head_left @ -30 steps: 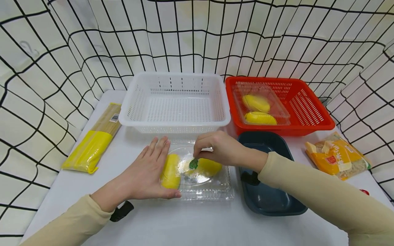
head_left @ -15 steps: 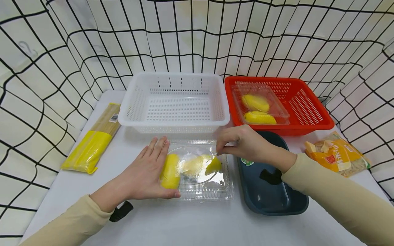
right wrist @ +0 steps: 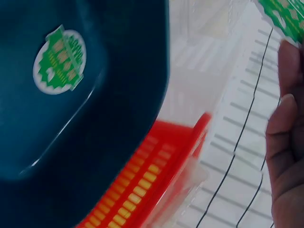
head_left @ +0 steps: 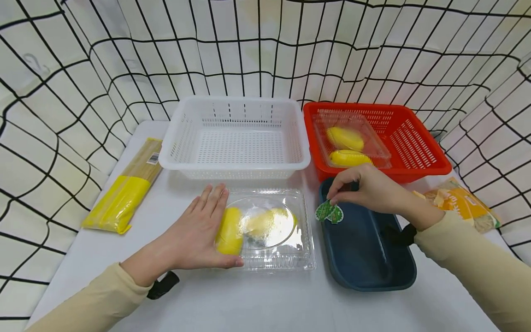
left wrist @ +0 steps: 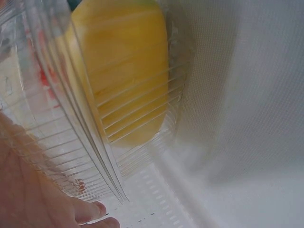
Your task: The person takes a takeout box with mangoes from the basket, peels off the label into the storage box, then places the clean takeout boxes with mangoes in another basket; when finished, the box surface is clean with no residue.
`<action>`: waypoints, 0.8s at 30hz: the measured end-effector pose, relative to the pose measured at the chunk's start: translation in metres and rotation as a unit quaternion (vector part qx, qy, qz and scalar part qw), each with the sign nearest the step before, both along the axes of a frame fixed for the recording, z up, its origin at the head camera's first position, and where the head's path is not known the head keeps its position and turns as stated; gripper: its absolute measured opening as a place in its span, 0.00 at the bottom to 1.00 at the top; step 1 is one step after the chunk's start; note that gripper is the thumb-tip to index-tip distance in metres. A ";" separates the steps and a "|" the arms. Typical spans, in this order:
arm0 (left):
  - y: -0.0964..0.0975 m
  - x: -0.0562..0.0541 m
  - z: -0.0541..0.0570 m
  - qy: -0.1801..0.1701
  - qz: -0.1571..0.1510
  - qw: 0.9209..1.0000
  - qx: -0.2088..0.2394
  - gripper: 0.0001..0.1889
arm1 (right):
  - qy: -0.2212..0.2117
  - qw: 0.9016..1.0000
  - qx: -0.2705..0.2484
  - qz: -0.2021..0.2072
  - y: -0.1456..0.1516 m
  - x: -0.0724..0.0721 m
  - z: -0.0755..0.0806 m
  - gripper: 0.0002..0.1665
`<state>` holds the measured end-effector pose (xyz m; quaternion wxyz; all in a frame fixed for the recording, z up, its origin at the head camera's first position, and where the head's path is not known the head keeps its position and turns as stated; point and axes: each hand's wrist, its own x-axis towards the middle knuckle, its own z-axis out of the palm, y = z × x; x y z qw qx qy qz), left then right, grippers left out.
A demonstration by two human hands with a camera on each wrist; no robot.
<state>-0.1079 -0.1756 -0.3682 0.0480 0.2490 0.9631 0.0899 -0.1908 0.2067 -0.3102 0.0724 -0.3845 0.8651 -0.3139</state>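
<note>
My left hand (head_left: 195,235) rests with fingers spread along the left side of a clear plastic clamshell box (head_left: 304,230). Inside the box are yellow mango-like pieces (head_left: 229,230), one also visible as a yellow rounded shape (left wrist: 126,71) in the left wrist view. Over the left rim of a dark blue tub (head_left: 365,249), the thumb and fingers of my right hand (head_left: 369,191) pinch a green leaf-like sticker (head_left: 323,210). A second green-and-white sticker (right wrist: 59,61) lies on the tub's floor, below the held one.
A white perforated basket (head_left: 234,167) stands behind the box. To its right, a red basket (head_left: 419,173) holds another clamshell (head_left: 375,138) with yellow pieces. A yellow noodle pack (head_left: 124,189) lies left; an orange bag (head_left: 469,203) lies right. Black netting surrounds the table.
My right hand has moved right with the green sticker, from above the clamshell's lid to the tub. The left hand and clamshell have stayed in place.
</note>
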 end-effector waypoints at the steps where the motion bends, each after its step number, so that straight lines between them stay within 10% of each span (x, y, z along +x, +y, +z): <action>1: 0.000 0.000 0.000 0.000 0.000 1.000 0.000 0.74 | -0.010 1.000 0.010 -0.010 0.003 0.000 0.000 0.09; 10: 0.001 0.000 0.001 -0.002 -0.002 1.000 -0.001 0.74 | -0.077 0.992 0.063 -0.073 0.030 -0.002 -0.006 0.06; 24: 0.000 0.000 0.001 -0.006 0.001 1.000 0.003 0.74 | -0.211 0.970 0.109 -0.058 0.040 -0.009 -0.039 0.09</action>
